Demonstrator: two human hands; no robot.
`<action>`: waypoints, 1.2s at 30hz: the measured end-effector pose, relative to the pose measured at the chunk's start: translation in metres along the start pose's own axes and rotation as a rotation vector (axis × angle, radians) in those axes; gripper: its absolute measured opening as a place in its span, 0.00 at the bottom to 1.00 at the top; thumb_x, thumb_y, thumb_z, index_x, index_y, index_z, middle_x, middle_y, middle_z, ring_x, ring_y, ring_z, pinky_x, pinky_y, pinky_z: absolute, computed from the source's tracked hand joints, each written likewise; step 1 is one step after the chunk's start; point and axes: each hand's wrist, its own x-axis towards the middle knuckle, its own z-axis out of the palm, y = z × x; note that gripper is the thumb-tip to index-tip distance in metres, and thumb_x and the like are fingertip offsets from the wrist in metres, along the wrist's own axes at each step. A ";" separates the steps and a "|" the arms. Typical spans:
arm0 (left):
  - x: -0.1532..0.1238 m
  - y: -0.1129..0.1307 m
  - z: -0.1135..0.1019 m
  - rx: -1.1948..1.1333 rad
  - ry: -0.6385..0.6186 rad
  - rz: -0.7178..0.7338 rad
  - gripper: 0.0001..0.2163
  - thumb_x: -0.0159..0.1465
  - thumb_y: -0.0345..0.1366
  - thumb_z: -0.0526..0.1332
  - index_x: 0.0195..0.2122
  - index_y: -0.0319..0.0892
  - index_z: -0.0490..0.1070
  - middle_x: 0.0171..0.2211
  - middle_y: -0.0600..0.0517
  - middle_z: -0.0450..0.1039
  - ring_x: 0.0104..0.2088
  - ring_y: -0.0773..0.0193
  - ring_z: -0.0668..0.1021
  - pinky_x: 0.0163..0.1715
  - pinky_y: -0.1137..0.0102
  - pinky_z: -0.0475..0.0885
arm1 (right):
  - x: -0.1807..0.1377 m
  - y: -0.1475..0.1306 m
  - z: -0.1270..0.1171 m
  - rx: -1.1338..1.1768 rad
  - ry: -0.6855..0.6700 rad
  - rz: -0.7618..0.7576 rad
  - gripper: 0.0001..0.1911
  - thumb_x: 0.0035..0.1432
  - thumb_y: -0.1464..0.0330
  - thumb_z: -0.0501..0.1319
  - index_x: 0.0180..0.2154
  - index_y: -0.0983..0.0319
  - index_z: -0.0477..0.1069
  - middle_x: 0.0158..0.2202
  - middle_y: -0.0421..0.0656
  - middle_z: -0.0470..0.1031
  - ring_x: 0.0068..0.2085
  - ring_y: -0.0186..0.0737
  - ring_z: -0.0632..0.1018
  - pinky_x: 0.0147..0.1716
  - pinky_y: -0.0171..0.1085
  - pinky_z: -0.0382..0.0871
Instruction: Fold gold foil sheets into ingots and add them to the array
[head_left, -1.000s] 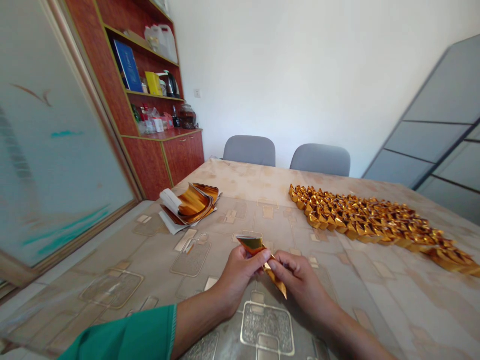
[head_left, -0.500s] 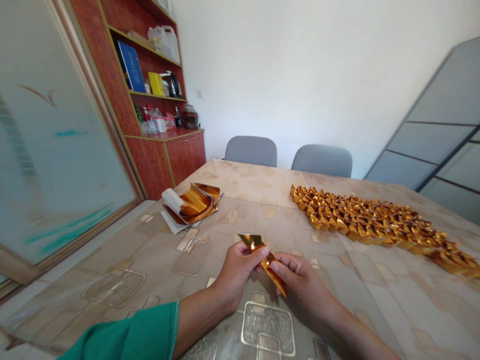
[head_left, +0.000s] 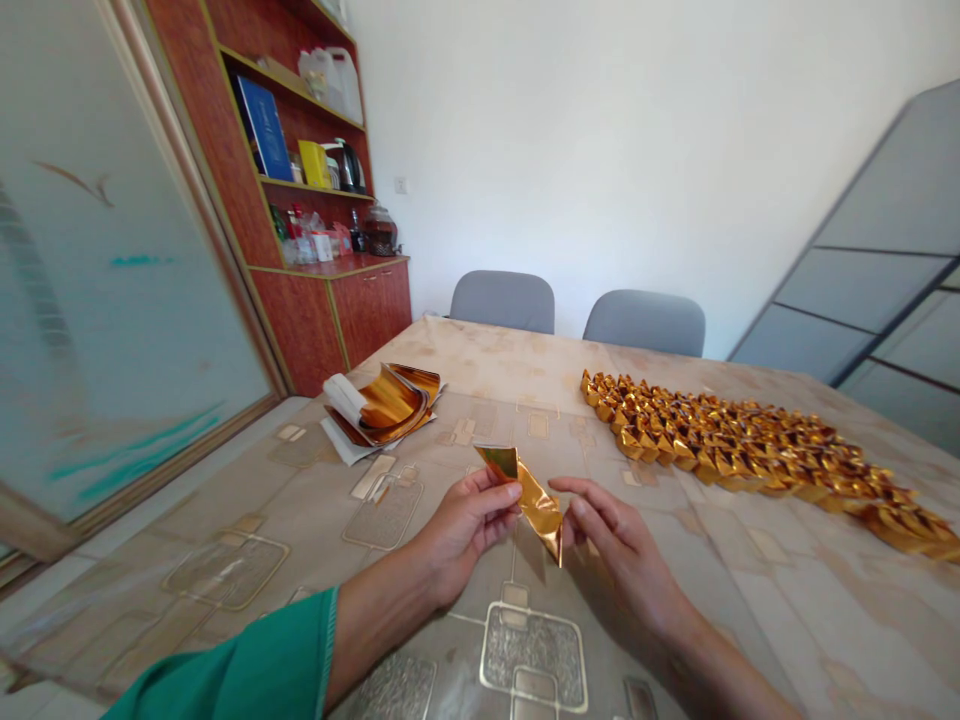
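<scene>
A strip of folded gold foil paper [head_left: 538,500] with pointed ends is held above the table, slanting from upper left to lower right. My left hand [head_left: 474,518] pinches it near its upper left end between thumb and fingers. Close to its lower right end is my right hand [head_left: 616,530], index finger stretched out and thumb apart from it; whether its other fingers touch the paper I cannot make out. To the left lies a curled stack of gold foil sheets [head_left: 397,400] with white paper. Rows of folded gold foil pieces [head_left: 735,435] sit at the right.
A patterned cover lies over the table [head_left: 450,350]. Two grey chairs [head_left: 502,300] stand behind its far edge. A red-brown cabinet [head_left: 300,310] with bottles and a kettle is at the back left, beside a frosted glass door [head_left: 135,300].
My right hand has loosened its pinch and moved slightly right, its index finger now extended. The folded paper has turned, showing a broader gold face. My left hand keeps its hold.
</scene>
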 end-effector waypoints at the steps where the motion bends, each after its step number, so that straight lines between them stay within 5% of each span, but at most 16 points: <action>1: 0.000 0.002 0.000 -0.024 0.001 -0.031 0.09 0.52 0.26 0.71 0.35 0.38 0.77 0.33 0.51 0.78 0.29 0.71 0.77 0.32 0.77 0.71 | 0.001 0.000 -0.003 -0.085 0.005 -0.066 0.15 0.66 0.61 0.55 0.51 0.57 0.71 0.29 0.40 0.74 0.31 0.42 0.73 0.34 0.39 0.67; 5: -0.003 0.005 0.000 -0.044 -0.040 -0.110 0.10 0.53 0.24 0.70 0.35 0.38 0.76 0.33 0.50 0.79 0.31 0.68 0.79 0.33 0.75 0.74 | 0.004 -0.003 -0.010 -0.307 -0.095 -0.376 0.19 0.62 0.73 0.59 0.54 0.54 0.67 0.41 0.44 0.75 0.40 0.42 0.75 0.41 0.40 0.70; 11: -0.005 -0.002 -0.001 0.051 -0.116 -0.114 0.15 0.49 0.29 0.73 0.37 0.37 0.76 0.33 0.50 0.78 0.30 0.68 0.79 0.34 0.73 0.74 | 0.004 -0.011 -0.010 -0.404 -0.204 -0.601 0.11 0.64 0.74 0.59 0.46 0.56 0.74 0.38 0.44 0.73 0.38 0.39 0.75 0.35 0.34 0.71; 16: -0.002 0.000 -0.001 0.129 -0.053 -0.030 0.17 0.44 0.33 0.77 0.33 0.36 0.76 0.29 0.51 0.78 0.26 0.71 0.76 0.29 0.76 0.71 | 0.005 -0.008 -0.016 -0.448 -0.187 -0.705 0.15 0.63 0.76 0.61 0.48 0.54 0.75 0.33 0.42 0.74 0.34 0.39 0.72 0.31 0.36 0.67; 23: -0.005 0.001 0.002 0.165 -0.042 -0.001 0.19 0.42 0.35 0.78 0.33 0.36 0.76 0.29 0.52 0.79 0.25 0.72 0.76 0.26 0.77 0.68 | 0.006 -0.004 -0.020 -0.472 -0.250 -0.682 0.15 0.67 0.70 0.59 0.54 0.55 0.73 0.34 0.43 0.73 0.35 0.40 0.72 0.33 0.38 0.67; 32: -0.005 0.000 0.000 0.161 -0.003 -0.015 0.20 0.41 0.34 0.77 0.33 0.37 0.73 0.27 0.53 0.78 0.25 0.71 0.76 0.27 0.76 0.69 | 0.007 -0.003 -0.023 -0.451 -0.250 -0.623 0.10 0.65 0.66 0.61 0.47 0.52 0.77 0.33 0.41 0.70 0.35 0.40 0.72 0.34 0.38 0.67; 36: -0.007 -0.003 0.004 0.208 -0.051 0.080 0.17 0.44 0.34 0.76 0.32 0.36 0.74 0.26 0.52 0.77 0.24 0.72 0.74 0.25 0.77 0.66 | 0.004 -0.006 -0.016 -0.328 -0.209 -0.440 0.08 0.65 0.63 0.60 0.38 0.56 0.78 0.35 0.42 0.70 0.39 0.41 0.73 0.37 0.39 0.67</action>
